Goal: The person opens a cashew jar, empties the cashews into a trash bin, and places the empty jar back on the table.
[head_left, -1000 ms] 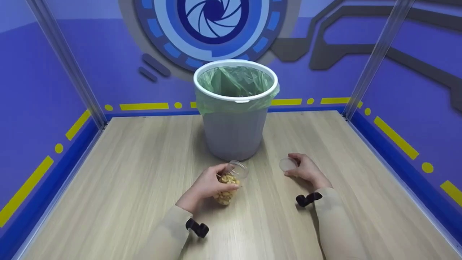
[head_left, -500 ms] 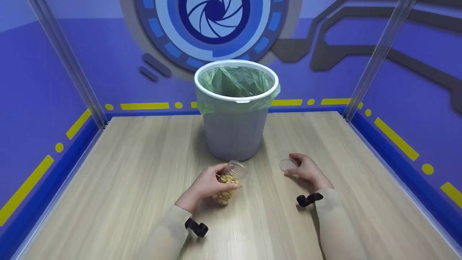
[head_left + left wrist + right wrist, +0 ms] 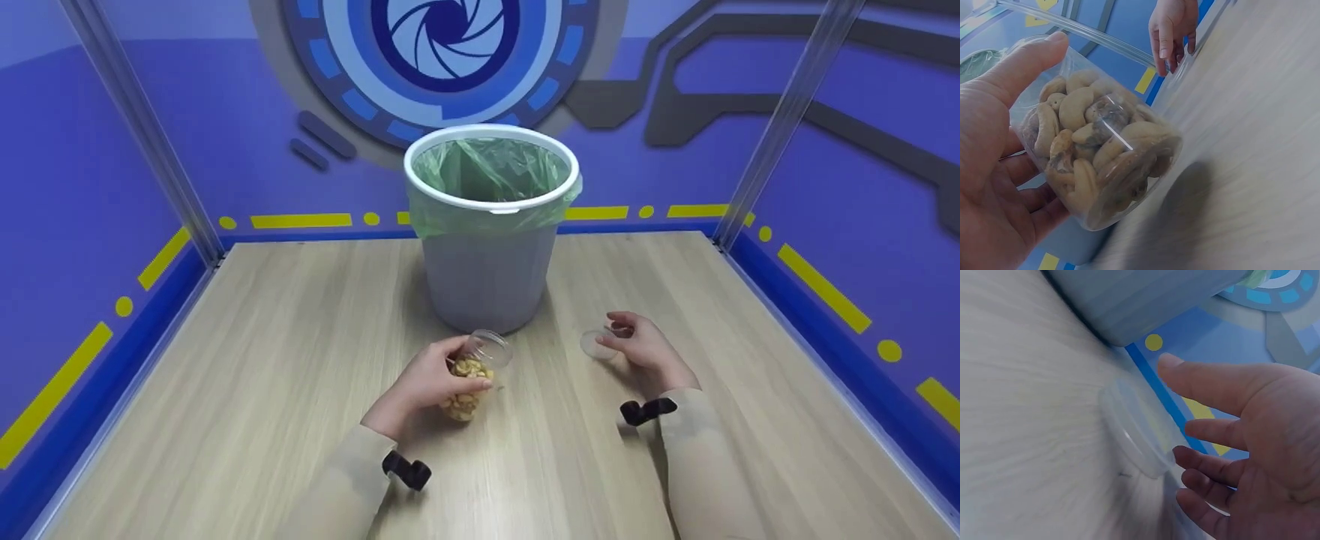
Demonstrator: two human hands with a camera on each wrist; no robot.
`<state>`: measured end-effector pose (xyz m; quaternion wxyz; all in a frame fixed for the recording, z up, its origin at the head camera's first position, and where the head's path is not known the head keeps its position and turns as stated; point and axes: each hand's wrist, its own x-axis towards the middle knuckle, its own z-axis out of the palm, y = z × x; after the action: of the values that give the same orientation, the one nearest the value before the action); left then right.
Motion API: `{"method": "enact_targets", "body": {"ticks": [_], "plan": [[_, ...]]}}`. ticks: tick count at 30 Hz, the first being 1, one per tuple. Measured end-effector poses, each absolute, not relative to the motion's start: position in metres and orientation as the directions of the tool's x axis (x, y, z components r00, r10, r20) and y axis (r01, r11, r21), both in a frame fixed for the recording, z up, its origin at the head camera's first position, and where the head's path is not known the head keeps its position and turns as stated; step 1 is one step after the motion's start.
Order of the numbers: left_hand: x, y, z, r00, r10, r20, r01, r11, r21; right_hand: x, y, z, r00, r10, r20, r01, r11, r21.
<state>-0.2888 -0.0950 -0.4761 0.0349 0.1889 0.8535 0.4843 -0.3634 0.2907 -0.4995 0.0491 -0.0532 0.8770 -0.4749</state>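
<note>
My left hand (image 3: 429,381) grips a clear plastic jar (image 3: 465,391) of cashews, tilted with its uncovered mouth towards the bin. The left wrist view shows the cashews (image 3: 1089,126) close up through the jar wall, some with dark patches, with the thumb along one side and the fingers round the other. A round translucent lid (image 3: 592,346) lies on the table to the right. Just beside it, my right hand (image 3: 643,349) has its fingers loosely spread. In the right wrist view, the thumb stands apart from the lid (image 3: 1135,430); whether a fingertip touches its edge I cannot tell.
A grey bin (image 3: 487,277) lined with a green bag (image 3: 517,165) stands at the back centre of the wooden table (image 3: 315,322). Blue-purple printed panels (image 3: 202,135) enclose the back and both sides. Each wrist wears a black camera mount (image 3: 407,471).
My right hand has let go of the lid, its fingers parting and lifting slightly, while the lid stays on the table. The left hand and jar have shifted slightly up and left.
</note>
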Motion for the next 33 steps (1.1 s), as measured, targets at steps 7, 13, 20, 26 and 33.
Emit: {"method": "enact_targets", "body": {"ticks": [7, 13, 20, 26, 33], "plan": [[-0.29, -0.099, -0.471, -0.93, 0.346, 0.12, 0.273, 0.436, 0.858, -0.362, 0.287, -0.482, -0.994, -0.103, 0.038, -0.089, 0.556, -0.826], [-0.29, -0.106, -0.463, -0.938, 0.324, 0.12, 0.264, 0.446, 0.855, -0.366, 0.281, -0.459, -0.994, -0.081, 0.074, -0.105, 0.494, -0.863], [-0.295, -0.116, -0.448, -0.95, 0.287, 0.12, 0.243, 0.443, 0.863, -0.376, 0.269, -0.422, -0.997, -0.045, 0.063, -0.071, 0.225, -0.972], [-0.301, -0.125, -0.429, -0.952, 0.271, 0.143, 0.263, 0.483, 0.835, -0.385, 0.259, -0.386, -0.999, -0.02, 0.051, -0.052, 0.102, -0.993], [-0.305, -0.135, -0.405, -0.949, 0.264, 0.173, 0.29, 0.509, 0.811, -0.393, 0.243, -0.346, -0.999, -0.019, 0.044, -0.043, -0.033, -0.999]]}}
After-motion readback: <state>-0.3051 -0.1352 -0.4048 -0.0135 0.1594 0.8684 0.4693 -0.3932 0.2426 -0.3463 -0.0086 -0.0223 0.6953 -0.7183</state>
